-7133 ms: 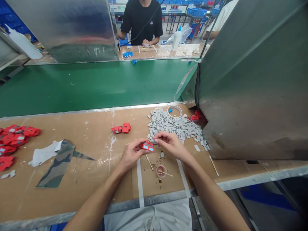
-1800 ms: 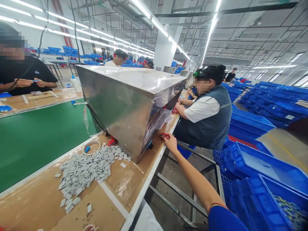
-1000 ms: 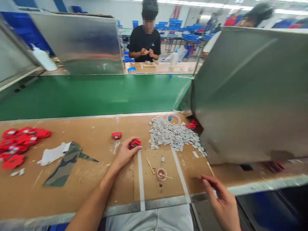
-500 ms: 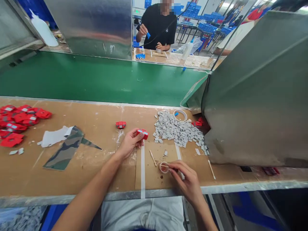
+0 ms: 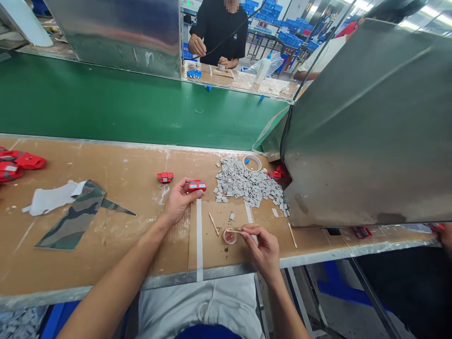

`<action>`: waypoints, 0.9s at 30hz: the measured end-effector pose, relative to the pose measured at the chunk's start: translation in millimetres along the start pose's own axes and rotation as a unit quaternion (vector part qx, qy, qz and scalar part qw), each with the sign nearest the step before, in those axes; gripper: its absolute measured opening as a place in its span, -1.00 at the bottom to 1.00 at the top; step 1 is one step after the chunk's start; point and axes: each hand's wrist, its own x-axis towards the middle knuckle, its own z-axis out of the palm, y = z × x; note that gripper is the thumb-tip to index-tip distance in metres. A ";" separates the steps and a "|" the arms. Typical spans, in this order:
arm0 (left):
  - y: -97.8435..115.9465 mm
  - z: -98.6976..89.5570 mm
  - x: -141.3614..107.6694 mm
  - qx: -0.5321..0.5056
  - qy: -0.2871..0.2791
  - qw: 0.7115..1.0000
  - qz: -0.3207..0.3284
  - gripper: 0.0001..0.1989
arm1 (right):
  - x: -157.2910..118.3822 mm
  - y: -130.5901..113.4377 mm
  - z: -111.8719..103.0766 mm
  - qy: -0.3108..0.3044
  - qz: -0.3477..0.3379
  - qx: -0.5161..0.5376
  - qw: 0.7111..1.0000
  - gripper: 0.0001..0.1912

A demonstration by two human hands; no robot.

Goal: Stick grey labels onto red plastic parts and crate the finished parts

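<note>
Clamping a red plastic part [image 5: 197,186] in the left hand [image 5: 177,201], pinching a cotton swab [image 5: 236,231] at a small cup [image 5: 230,238] between fingertips of the right hand [image 5: 263,249].

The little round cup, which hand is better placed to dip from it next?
Right, most likely: the right hand pinches a thin stick whose end is over the cup, while the left hand is farther away and holds a red piece.

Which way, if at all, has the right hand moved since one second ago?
Yes, to the left. The right hand was wholly right of the right tape strip; now it hides part of that strip, fingertips by the small cup.
</note>
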 end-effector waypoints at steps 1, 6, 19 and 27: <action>-0.9 -0.9 0.7 0.001 -0.001 1.000 -0.001 -0.51 | -2.5 2.5 -0.8 0.009 0.027 0.010 1.000 -0.85; -6.6 -5.8 2.8 0.077 -0.027 0.996 0.017 -0.48 | -11.8 16.3 -3.7 0.037 0.155 0.057 0.986 -0.68; -11.7 -1.9 -3.8 0.409 -0.126 0.895 0.122 -0.77 | 86.4 -17.8 -1.2 0.016 0.068 0.119 0.990 -0.69; -19.1 -0.1 2.5 0.472 -0.123 0.853 0.184 -0.91 | 101.6 -3.4 41.6 -0.050 0.001 0.054 0.997 -0.79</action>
